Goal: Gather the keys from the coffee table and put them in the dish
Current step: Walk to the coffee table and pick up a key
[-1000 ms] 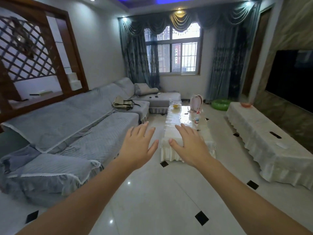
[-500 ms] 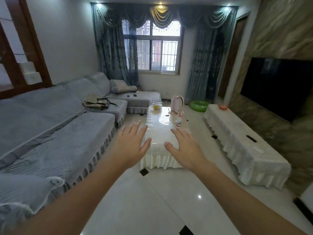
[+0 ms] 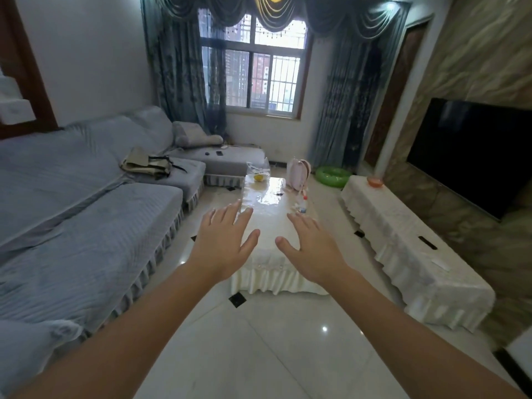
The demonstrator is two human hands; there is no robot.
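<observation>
The coffee table (image 3: 270, 226) stands ahead in the middle of the room under a cream frilled cloth with a shiny top. A small dark object (image 3: 278, 194) lies on its far part; it may be the keys, too small to tell. An orange dish (image 3: 375, 182) sits on the far end of the low white-covered cabinet at the right. My left hand (image 3: 223, 243) and my right hand (image 3: 312, 247) are stretched out in front of me, fingers spread, palms down, holding nothing, in the air before the table's near end.
A long grey sofa (image 3: 86, 214) runs along the left. The low cabinet (image 3: 408, 249) lines the right wall under a television (image 3: 472, 154). On the table are a plastic bag with yellow fruit (image 3: 258, 175) and a small bottle (image 3: 302, 204). A pink fan (image 3: 298, 175) and green ring (image 3: 331, 175) sit beyond.
The view has swung to the right and moved closer to the coffee table. Both hands stay outstretched and empty.
</observation>
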